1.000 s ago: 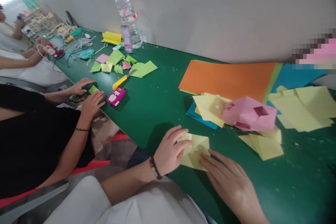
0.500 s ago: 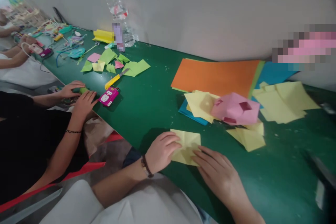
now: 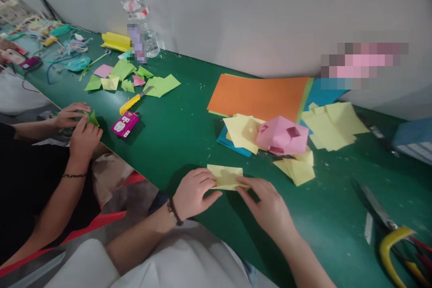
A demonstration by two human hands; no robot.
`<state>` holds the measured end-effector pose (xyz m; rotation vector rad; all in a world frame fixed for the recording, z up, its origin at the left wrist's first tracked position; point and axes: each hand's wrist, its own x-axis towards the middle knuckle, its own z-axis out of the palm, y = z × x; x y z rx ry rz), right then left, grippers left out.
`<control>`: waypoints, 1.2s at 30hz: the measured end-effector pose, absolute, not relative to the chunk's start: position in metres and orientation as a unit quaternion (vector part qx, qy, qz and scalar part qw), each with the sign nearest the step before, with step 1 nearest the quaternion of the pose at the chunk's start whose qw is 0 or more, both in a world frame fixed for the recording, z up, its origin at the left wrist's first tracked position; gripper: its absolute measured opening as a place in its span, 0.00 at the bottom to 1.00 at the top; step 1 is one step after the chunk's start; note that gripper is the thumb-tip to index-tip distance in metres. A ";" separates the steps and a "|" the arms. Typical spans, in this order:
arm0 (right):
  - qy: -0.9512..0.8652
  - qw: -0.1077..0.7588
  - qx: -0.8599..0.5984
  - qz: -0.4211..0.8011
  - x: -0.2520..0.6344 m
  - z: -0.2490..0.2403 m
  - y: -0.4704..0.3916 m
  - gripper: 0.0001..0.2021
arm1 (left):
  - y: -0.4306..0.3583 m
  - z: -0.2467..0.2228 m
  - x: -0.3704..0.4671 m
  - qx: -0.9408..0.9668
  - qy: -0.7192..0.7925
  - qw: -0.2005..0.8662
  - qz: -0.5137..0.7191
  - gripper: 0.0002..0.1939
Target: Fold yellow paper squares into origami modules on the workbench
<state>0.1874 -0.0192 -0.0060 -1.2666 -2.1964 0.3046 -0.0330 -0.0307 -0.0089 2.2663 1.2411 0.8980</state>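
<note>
A pale yellow paper point(image 3: 225, 176), folded into a narrow rectangle, lies near the table's front edge between my two hands. My left hand point(image 3: 196, 192) holds its left end with the fingers on top and the thumb below. At the paper's right end, my right hand point(image 3: 261, 200) pinches the lower edge between thumb and fingers. Just behind them, a pink folded paper shape point(image 3: 282, 136) rests beside yellow sheets point(image 3: 241, 131). More folded yellow paper point(image 3: 297, 170) lies to the right of my hands.
Orange sheets point(image 3: 259, 96) lie at the back, yellow squares point(image 3: 334, 126) to their right. Yellow-handled scissors point(image 3: 393, 238) are at the front right. Left are a yellow cutter point(image 3: 130, 103), a purple box point(image 3: 125, 124), green scraps point(image 3: 162, 85), a bottle point(image 3: 133, 4) and another person's hands point(image 3: 84, 137).
The yellow paper has gone from an open square to a folded strip. My right hand has closed on its edge. The view has shifted right, bringing the scissors and a blue box in.
</note>
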 end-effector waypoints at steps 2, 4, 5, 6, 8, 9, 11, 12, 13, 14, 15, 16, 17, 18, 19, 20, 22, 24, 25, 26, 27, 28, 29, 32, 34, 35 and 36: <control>-0.811 0.277 -0.506 0.103 0.182 -0.007 -0.013 0.10 | -0.028 -0.008 -0.031 0.799 0.471 0.202 0.316 0.05; -0.802 0.268 -0.525 0.091 0.177 -0.008 -0.008 0.12 | -0.027 -0.008 -0.029 0.783 0.501 0.201 0.309 0.06; -0.800 0.265 -0.531 0.086 0.175 -0.009 -0.005 0.12 | -0.026 -0.007 -0.028 0.777 0.514 0.199 0.304 0.09; -0.799 0.262 -0.535 0.081 0.174 -0.009 -0.004 0.12 | -0.025 -0.007 -0.027 0.772 0.525 0.197 0.298 0.13; -0.797 0.256 -0.543 0.067 0.171 -0.011 -0.002 0.12 | -0.024 -0.006 -0.026 0.766 0.543 0.192 0.286 0.17; -0.797 0.253 -0.546 0.059 0.170 -0.012 -0.001 0.12 | -0.024 -0.005 -0.025 0.765 0.549 0.187 0.281 0.17; -0.798 0.248 -0.548 0.042 0.168 -0.013 0.000 0.12 | -0.023 -0.004 -0.025 0.766 0.557 0.173 0.270 0.15; -0.800 0.245 -0.547 0.034 0.167 -0.013 0.000 0.12 | -0.023 -0.004 -0.025 0.769 0.560 0.162 0.264 0.13; -0.802 0.242 -0.545 0.027 0.167 -0.012 0.000 0.11 | -0.022 -0.003 -0.026 0.772 0.562 0.152 0.257 0.12; -0.805 0.238 -0.542 0.022 0.166 -0.012 0.000 0.11 | -0.022 -0.003 -0.026 0.774 0.564 0.140 0.251 0.12; -0.808 0.234 -0.540 0.019 0.165 -0.011 0.000 0.10 | -0.023 -0.003 -0.026 0.775 0.567 0.130 0.246 0.12; -0.811 0.232 -0.537 0.019 0.165 -0.011 0.000 0.10 | -0.023 -0.003 -0.026 0.776 0.569 0.121 0.242 0.12; -0.813 0.230 -0.534 0.020 0.165 -0.010 0.000 0.10 | -0.024 -0.002 -0.025 0.779 0.568 0.113 0.242 0.12; -0.815 0.229 -0.531 0.024 0.165 -0.010 0.001 0.10 | -0.025 -0.002 -0.025 0.783 0.561 0.107 0.245 0.12; -0.817 0.230 -0.527 0.028 0.165 -0.010 0.001 0.10 | -0.026 -0.002 -0.024 0.791 0.549 0.103 0.249 0.13; -0.820 0.230 -0.524 0.032 0.165 -0.010 0.001 0.10 | -0.027 -0.002 -0.024 0.803 0.531 0.102 0.253 0.13; -0.823 0.231 -0.518 0.035 0.166 -0.010 0.002 0.10 | -0.029 -0.003 -0.022 0.828 0.489 0.109 0.253 0.13; -0.824 0.234 -0.516 0.035 0.166 -0.011 0.002 0.10 | -0.031 -0.004 -0.021 0.846 0.458 0.123 0.243 0.14; -0.823 0.236 -0.515 0.033 0.166 -0.011 0.002 0.10 | -0.031 -0.005 -0.021 0.852 0.447 0.131 0.238 0.15; -0.823 0.239 -0.515 0.032 0.166 -0.011 0.003 0.10 | -0.031 -0.006 -0.021 0.857 0.439 0.138 0.233 0.16; -0.822 0.242 -0.515 0.031 0.166 -0.012 0.003 0.10 | -0.031 -0.006 -0.021 0.861 0.431 0.145 0.230 0.17; -0.821 0.244 -0.515 0.028 0.165 -0.012 0.003 0.10 | -0.031 -0.007 -0.021 0.864 0.423 0.151 0.227 0.17; -0.820 0.246 -0.516 0.026 0.165 -0.012 0.003 0.10 | -0.031 -0.007 -0.021 0.867 0.417 0.157 0.224 0.18; -0.818 0.244 -0.519 0.027 0.165 -0.012 0.003 0.10 | -0.030 -0.007 -0.022 0.866 0.417 0.167 0.219 0.18; -0.818 0.242 -0.521 0.031 0.165 -0.011 0.003 0.10 | -0.030 -0.007 -0.022 0.863 0.422 0.170 0.219 0.18; -0.818 0.242 -0.520 0.032 0.165 -0.011 0.003 0.10 | -0.029 -0.007 -0.022 0.862 0.424 0.172 0.220 0.18; -0.818 0.244 -0.519 0.032 0.165 -0.011 0.003 0.10 | -0.029 -0.007 -0.022 0.861 0.424 0.174 0.220 0.18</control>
